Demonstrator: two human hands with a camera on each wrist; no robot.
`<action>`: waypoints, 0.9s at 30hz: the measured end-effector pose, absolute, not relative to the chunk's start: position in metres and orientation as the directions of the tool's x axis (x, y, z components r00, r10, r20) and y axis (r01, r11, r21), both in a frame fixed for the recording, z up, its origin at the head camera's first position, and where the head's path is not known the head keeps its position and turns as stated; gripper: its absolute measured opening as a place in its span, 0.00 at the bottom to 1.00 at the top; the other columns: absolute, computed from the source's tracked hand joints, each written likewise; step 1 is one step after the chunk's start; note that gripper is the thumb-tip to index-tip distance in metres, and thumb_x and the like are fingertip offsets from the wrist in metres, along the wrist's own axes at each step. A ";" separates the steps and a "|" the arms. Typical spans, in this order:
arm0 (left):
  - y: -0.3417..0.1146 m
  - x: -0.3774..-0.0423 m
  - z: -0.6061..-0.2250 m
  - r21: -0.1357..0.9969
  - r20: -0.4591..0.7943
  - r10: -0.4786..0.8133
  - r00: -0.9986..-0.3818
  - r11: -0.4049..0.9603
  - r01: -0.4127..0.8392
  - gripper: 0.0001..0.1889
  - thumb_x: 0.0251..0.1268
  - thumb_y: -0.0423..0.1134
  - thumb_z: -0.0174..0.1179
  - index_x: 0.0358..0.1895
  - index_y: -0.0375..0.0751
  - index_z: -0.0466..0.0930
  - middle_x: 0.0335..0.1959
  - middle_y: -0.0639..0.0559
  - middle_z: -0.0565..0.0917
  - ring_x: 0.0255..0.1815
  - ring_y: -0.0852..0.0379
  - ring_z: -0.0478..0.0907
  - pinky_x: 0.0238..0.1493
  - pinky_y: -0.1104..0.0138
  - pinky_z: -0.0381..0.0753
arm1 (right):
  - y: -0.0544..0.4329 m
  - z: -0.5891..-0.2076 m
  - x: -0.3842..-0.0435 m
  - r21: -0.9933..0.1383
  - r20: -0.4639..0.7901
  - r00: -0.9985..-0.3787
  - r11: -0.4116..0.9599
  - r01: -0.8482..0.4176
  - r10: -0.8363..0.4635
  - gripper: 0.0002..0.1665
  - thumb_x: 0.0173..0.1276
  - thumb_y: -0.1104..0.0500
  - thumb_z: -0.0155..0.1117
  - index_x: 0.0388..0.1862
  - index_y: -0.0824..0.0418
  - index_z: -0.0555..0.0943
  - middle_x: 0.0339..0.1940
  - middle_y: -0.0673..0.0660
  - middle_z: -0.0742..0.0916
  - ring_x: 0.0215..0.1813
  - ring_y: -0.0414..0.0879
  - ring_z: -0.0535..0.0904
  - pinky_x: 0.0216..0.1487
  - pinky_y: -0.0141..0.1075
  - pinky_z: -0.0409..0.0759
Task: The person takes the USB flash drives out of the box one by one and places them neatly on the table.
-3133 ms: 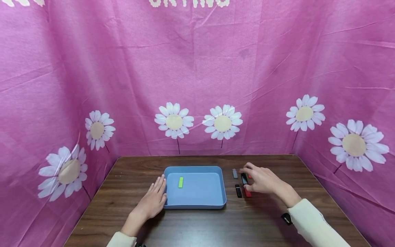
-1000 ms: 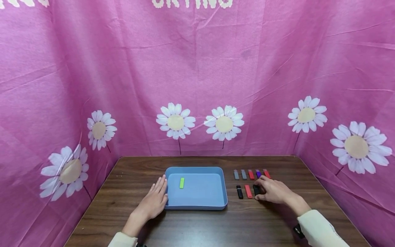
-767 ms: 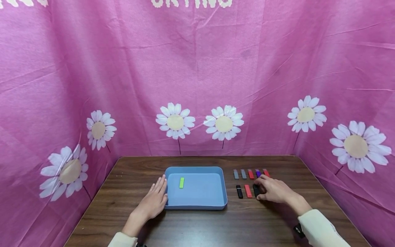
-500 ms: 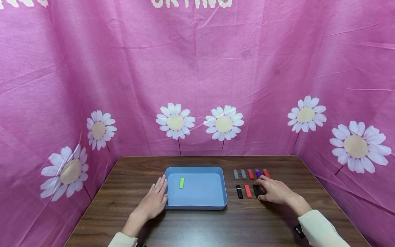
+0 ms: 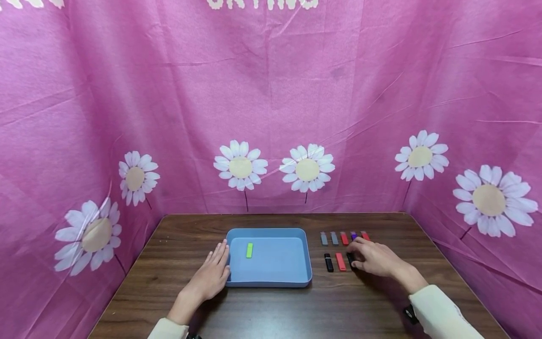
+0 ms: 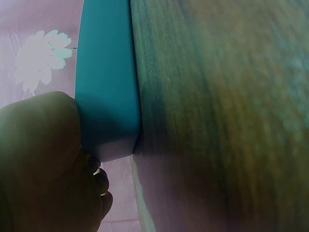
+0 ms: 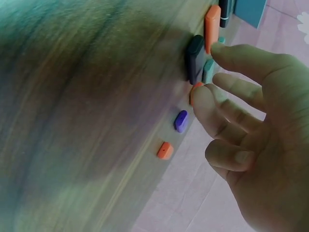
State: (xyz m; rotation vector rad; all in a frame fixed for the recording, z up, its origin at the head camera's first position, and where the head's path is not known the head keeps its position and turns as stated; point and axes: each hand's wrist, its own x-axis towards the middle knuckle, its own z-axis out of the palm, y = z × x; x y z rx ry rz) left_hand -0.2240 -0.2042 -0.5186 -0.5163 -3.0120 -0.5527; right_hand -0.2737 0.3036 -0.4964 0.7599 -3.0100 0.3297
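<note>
My left hand (image 5: 211,277) lies with straight fingers along the left wall of a blue tray (image 5: 271,284); in the left wrist view the fingers touch the tray's side (image 6: 108,72). A lime-green stick (image 5: 249,250) lies inside the tray. My right hand (image 5: 377,258) hovers over the right side of the table, close to a black stick (image 5: 350,260) like a USB flash drive. In the right wrist view the black stick (image 7: 195,59) lies on the table, with thumb and fingers spread apart beyond it and nothing gripped. The hand partly covers the stick in the head view.
A red stick (image 5: 340,262) and a silver-banded black one (image 5: 328,262) lie left of my right hand. Behind them is a row: two grey (image 5: 323,239), a red (image 5: 344,238), a purple (image 5: 354,236) and another red (image 5: 365,236). A pink flowered curtain (image 5: 271,94) encloses the wooden table (image 5: 271,315).
My right hand has moved from the left part of the rows to the black stick at the front row's right end, its thumb drawing slightly back lately. The left hand stays on the tray.
</note>
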 end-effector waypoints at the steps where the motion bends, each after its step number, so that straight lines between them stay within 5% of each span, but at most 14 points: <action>1: -0.204 -0.224 -0.519 0.339 0.102 0.318 -0.943 0.880 0.333 0.32 0.83 0.37 0.48 0.81 0.23 0.57 0.87 0.31 0.55 0.87 0.32 0.53 0.84 0.38 0.57 | 0.303 -0.496 -0.275 -0.190 0.083 -0.878 0.857 -0.478 -0.472 0.18 0.65 0.53 0.79 0.54 0.51 0.88 0.46 0.46 0.85 0.33 0.33 0.75 0.33 0.37 0.77; 6: -0.204 -0.225 -0.519 0.338 0.105 0.319 -0.942 0.879 0.336 0.32 0.83 0.37 0.48 0.81 0.23 0.57 0.87 0.31 0.54 0.87 0.32 0.53 0.84 0.37 0.57 | 0.296 -0.492 -0.281 -0.146 0.170 -0.844 0.834 -0.533 -0.510 0.06 0.68 0.56 0.76 0.42 0.46 0.87 0.40 0.40 0.86 0.33 0.29 0.75 0.31 0.34 0.77; 11: -0.204 -0.223 -0.518 0.317 0.060 0.309 -0.949 0.896 0.312 0.31 0.86 0.39 0.47 0.82 0.25 0.56 0.88 0.34 0.53 0.89 0.36 0.51 0.87 0.41 0.55 | 0.281 -0.488 -0.289 -0.130 0.213 -0.806 0.802 -0.583 -0.552 0.10 0.68 0.58 0.75 0.34 0.43 0.83 0.33 0.35 0.84 0.32 0.27 0.72 0.30 0.30 0.71; 27: -0.205 -0.224 -0.519 0.315 0.058 0.312 -0.948 0.896 0.314 0.31 0.86 0.39 0.47 0.83 0.25 0.56 0.88 0.34 0.52 0.89 0.36 0.51 0.87 0.42 0.55 | 0.214 -0.467 -0.305 -0.135 0.224 -0.741 0.733 -0.667 -0.633 0.11 0.67 0.60 0.74 0.32 0.45 0.82 0.32 0.37 0.81 0.29 0.29 0.71 0.27 0.28 0.70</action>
